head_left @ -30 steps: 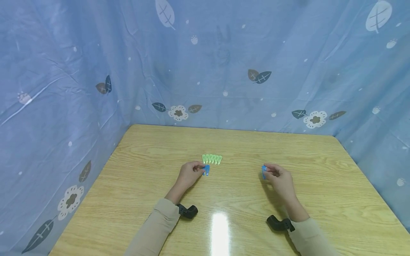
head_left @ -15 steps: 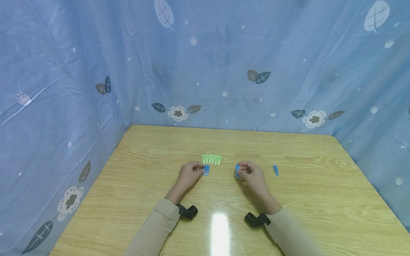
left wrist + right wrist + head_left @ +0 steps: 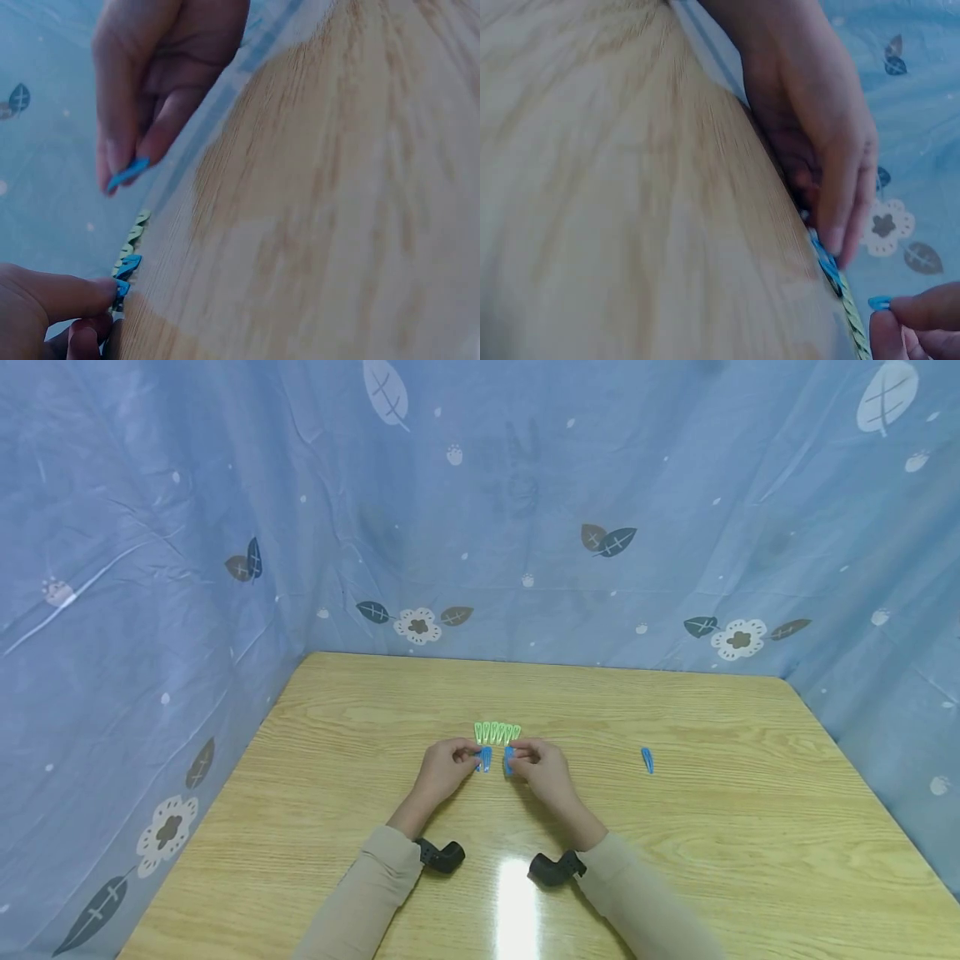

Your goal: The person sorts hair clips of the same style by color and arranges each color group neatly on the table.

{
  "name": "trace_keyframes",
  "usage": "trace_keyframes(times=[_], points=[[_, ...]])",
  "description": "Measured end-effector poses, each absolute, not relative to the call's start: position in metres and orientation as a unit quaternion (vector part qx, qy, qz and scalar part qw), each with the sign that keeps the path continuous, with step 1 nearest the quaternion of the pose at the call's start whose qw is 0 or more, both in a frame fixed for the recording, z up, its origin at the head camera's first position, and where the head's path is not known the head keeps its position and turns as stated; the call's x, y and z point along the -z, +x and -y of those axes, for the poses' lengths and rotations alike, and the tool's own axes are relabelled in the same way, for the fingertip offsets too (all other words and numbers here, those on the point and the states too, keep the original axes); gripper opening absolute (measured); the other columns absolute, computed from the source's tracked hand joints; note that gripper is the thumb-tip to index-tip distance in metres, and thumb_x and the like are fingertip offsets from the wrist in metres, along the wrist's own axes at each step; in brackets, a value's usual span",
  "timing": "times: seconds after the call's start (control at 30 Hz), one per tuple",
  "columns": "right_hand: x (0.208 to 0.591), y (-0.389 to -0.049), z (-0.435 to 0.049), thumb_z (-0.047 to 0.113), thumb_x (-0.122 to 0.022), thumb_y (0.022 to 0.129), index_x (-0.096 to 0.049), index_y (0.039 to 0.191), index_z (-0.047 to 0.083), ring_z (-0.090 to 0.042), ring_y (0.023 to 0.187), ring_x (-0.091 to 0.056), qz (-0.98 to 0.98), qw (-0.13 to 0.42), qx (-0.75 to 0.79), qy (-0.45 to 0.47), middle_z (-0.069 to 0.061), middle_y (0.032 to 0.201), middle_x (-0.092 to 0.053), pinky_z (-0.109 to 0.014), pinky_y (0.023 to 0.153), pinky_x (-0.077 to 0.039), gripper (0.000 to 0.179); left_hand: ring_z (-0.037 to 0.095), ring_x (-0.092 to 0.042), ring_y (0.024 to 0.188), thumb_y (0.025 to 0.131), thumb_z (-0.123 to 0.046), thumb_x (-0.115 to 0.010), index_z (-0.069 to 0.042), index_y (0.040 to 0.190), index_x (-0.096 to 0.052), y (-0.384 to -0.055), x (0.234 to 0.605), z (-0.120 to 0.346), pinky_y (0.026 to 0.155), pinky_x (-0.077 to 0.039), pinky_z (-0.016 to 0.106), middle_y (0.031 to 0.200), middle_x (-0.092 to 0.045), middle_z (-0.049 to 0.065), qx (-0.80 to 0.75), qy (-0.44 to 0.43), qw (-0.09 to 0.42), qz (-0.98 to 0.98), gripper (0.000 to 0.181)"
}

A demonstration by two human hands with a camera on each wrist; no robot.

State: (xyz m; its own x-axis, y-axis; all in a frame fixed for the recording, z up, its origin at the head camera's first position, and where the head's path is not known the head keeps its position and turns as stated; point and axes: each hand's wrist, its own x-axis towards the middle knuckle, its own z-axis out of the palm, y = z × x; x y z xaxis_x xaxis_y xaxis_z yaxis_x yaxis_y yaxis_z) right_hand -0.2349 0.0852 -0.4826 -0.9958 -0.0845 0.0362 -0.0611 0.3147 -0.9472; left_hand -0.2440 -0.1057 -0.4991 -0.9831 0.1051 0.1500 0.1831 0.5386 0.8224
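Observation:
A row of several light green snap hair clips (image 3: 493, 732) lies flat on the table, narrow ends toward me. Just in front of its left end are two blue hair clips (image 3: 487, 759) side by side. My left hand (image 3: 444, 766) has its thumb and forefinger at the ends of the left one and partly covers it. Another blue hair clip (image 3: 128, 174) is pinched between the thumb and fingers of my right hand (image 3: 546, 768). That clip is up off the table in the left wrist view, a small gap to the right of the pair.
One more blue hair clip (image 3: 647, 760) lies alone farther right on the wooden table (image 3: 720, 827). A blue patterned curtain (image 3: 517, 527) stands behind the table and along its sides. Black wrist mounts (image 3: 557, 868) sit at both cuffs.
My right hand has carried its blue hair clip leftward from the right side to near the pair, uncovering the lone clip there. My left hand has stayed in place.

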Motion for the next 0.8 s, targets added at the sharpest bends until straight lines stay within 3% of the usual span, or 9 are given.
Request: trace_keyframes(times=[0.23, 0.43, 0.8], points=[[0.485, -0.239, -0.067, 0.000, -0.067, 0.084, -0.068, 0.106, -0.004, -0.016, 0.077, -0.058, -0.840, -0.007, 0.542, -0.029, -0.008, 0.088, -0.065, -0.020, 0.061, -0.046, 0.022, 0.011, -0.052, 0.067, 0.086, -0.011, -0.071, -0.007, 0.100, -0.073, -0.245, 0.498, 0.106, 0.060, -0.046, 0.023, 0.075, -0.059, -0.002, 0.474, -0.084, 0.036, 0.876, 0.015], [0.482, -0.241, -0.060, -0.001, -0.068, 0.081, -0.070, 0.102, -0.004, -0.018, 0.077, -0.061, -0.856, -0.027, 0.515, -0.027, -0.008, 0.084, -0.066, -0.025, 0.063, -0.049, 0.022, 0.011, -0.051, 0.066, 0.086, -0.010, -0.071, -0.006, 0.099, -0.073, -0.243, 0.495, 0.106, 0.059, -0.044, 0.022, 0.074, -0.059, -0.002, 0.472, -0.087, 0.042, 0.876, 0.014], [0.479, -0.246, -0.054, -0.002, -0.067, 0.080, -0.069, 0.099, -0.005, -0.016, 0.071, -0.058, -0.876, -0.018, 0.481, -0.030, -0.007, 0.080, -0.063, -0.024, 0.060, -0.049, 0.019, 0.010, -0.051, 0.064, 0.086, -0.009, -0.071, -0.006, 0.099, -0.073, -0.244, 0.496, 0.105, 0.057, -0.043, 0.022, 0.072, -0.058, -0.003, 0.476, -0.082, 0.039, 0.875, 0.014]])
